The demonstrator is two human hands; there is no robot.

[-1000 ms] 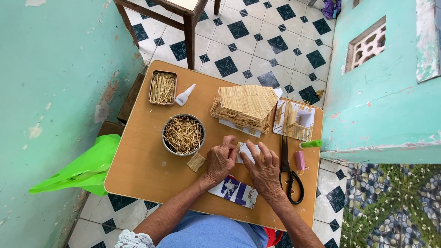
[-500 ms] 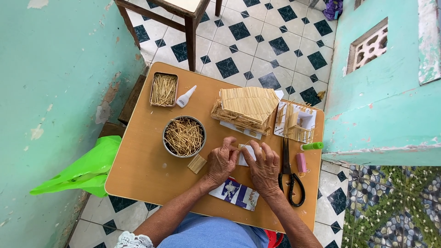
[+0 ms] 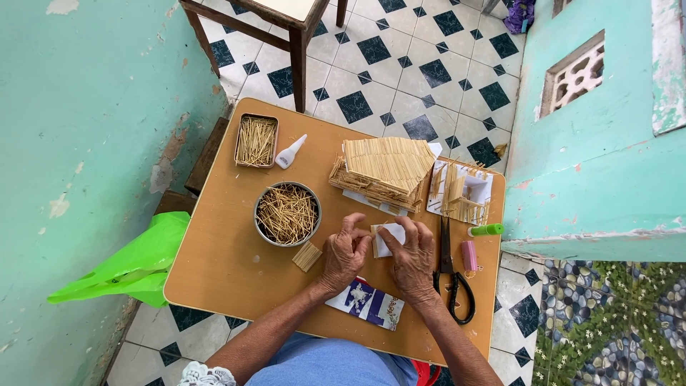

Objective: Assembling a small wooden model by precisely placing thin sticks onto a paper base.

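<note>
My left hand (image 3: 343,254) and my right hand (image 3: 413,256) meet at the middle of a small wooden table (image 3: 221,264). Between their fingertips they pinch a small white paper piece with a strip of glued sticks (image 3: 386,238) along its left edge. Just left of my left hand lies a small flat panel of sticks (image 3: 307,256). A round metal bowl of loose sticks (image 3: 287,213) stands beyond it. A model house roofed with sticks (image 3: 382,170) sits behind my hands.
A rectangular tin of sticks (image 3: 256,141) and a white glue bottle (image 3: 290,152) stand at the back left. Scissors (image 3: 451,271), a pink tube (image 3: 469,255), a green-capped pen (image 3: 486,229) and stick frames on paper (image 3: 461,191) lie right. A printed card (image 3: 366,302), green bag (image 3: 132,261) and chair (image 3: 275,21) are nearby.
My fingers have shifted slightly on the white piece, which shows a little more between my hands. Everything else on the table stays in place.
</note>
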